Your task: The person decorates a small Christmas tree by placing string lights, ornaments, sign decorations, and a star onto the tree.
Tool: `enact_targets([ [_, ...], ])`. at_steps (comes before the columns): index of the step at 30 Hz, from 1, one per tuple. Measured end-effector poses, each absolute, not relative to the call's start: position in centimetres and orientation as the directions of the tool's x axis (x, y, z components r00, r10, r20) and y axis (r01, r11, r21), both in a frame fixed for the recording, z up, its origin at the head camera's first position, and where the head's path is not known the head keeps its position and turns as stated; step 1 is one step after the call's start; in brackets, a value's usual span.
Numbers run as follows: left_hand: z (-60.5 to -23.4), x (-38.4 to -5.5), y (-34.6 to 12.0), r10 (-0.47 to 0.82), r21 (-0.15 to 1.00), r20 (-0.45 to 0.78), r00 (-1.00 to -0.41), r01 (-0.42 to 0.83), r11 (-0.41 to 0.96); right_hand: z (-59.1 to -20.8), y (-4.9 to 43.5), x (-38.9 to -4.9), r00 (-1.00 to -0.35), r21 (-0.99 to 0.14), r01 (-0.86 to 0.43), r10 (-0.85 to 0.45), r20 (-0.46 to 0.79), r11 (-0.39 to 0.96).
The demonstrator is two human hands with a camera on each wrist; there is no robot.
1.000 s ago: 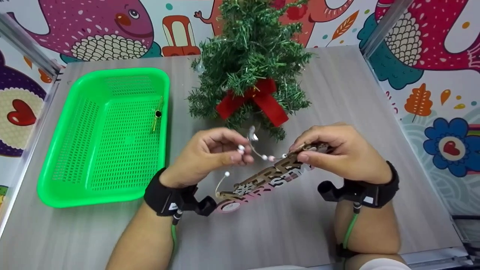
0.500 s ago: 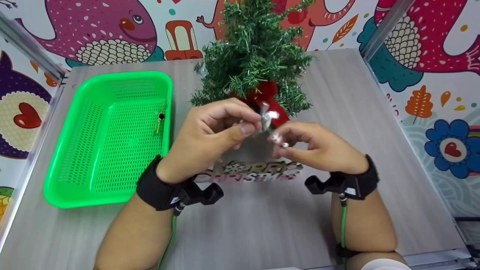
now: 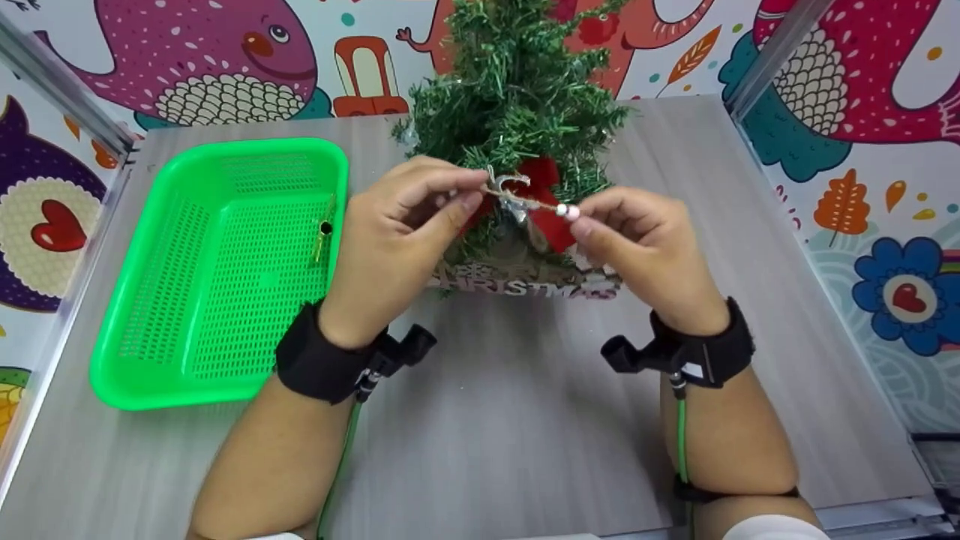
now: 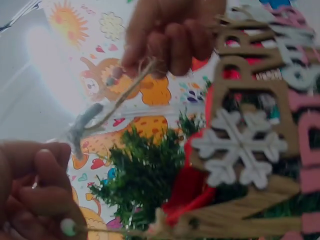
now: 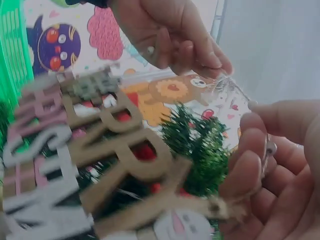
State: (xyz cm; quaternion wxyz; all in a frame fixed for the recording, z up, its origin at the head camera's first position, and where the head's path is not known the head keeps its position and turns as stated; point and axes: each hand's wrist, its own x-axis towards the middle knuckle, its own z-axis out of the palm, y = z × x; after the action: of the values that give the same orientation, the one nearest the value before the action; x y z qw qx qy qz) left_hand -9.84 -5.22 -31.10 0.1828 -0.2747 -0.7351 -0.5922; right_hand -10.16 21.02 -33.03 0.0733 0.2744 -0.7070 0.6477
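Observation:
A wooden "Merry Christmas" sign point(image 3: 525, 288) hangs on a beaded cord point(image 3: 544, 204) in front of the small Christmas tree point(image 3: 517, 105), below its red bow point(image 3: 551, 225). My left hand point(image 3: 409, 240) pinches the cord's left side between thumb and fingertips. With thumb and index finger, my right hand point(image 3: 645, 240) grips it by the white and pink beads. Between the hands, a shiny silver-clear piece point(image 3: 514, 196) shows at the cord. The left wrist view shows a white snowflake point(image 4: 240, 147) on the sign; a snowman face point(image 5: 182, 227) appears in the right wrist view.
On the left stands a green perforated basket point(image 3: 225, 285) with a small gold item point(image 3: 322, 238) inside, by its right wall. Printed wall panels point(image 3: 217, 52) enclose the grey wood-look table point(image 3: 510, 420) at the back and sides.
My right hand has let go of the sign's right end and taken the beaded cord. Both hands have moved up towards the tree and then apart, and the sign now hangs farther back, nearer the tree.

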Motion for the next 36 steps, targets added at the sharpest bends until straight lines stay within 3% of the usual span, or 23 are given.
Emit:
enact_targets([
  [7,-30.3,-11.9,-4.7,0.088,0.659,0.684,-0.724,0.665,0.351,-30.3,20.3,-12.2,-0.772,-0.755,-0.635,-0.175,0.611,0.163],
  [12,-29.9,-13.3,-4.4,0.062,0.675,0.661,-0.748,0.628,0.388,-29.5,19.5,-14.0,-0.755,-0.692,-0.642,-0.117,0.645,0.33],
  [19,-30.3,-14.3,-4.0,0.052,0.672,0.634,-0.771,0.583,0.457,-30.0,19.3,-15.7,-0.754,-0.653,-0.615,-0.088,0.651,0.441],
  [22,-30.7,-14.7,-3.9,0.058,0.69,0.603,-0.796,0.556,0.463,-30.7,19.3,-16.0,-0.76,-0.65,-0.613,-0.109,0.641,0.448],
  [29,-31.7,-14.9,-3.7,0.089,0.702,0.569,-0.817,0.54,0.464,-32.7,19.3,-15.2,-0.784,-0.736,-0.619,-0.162,0.599,0.275],
  [36,-32.2,-14.9,-3.6,0.081,0.706,0.568,-0.819,0.536,0.464,-33.3,18.9,-15.1,-0.753,-0.688,-0.636,-0.081,0.654,0.349],
])
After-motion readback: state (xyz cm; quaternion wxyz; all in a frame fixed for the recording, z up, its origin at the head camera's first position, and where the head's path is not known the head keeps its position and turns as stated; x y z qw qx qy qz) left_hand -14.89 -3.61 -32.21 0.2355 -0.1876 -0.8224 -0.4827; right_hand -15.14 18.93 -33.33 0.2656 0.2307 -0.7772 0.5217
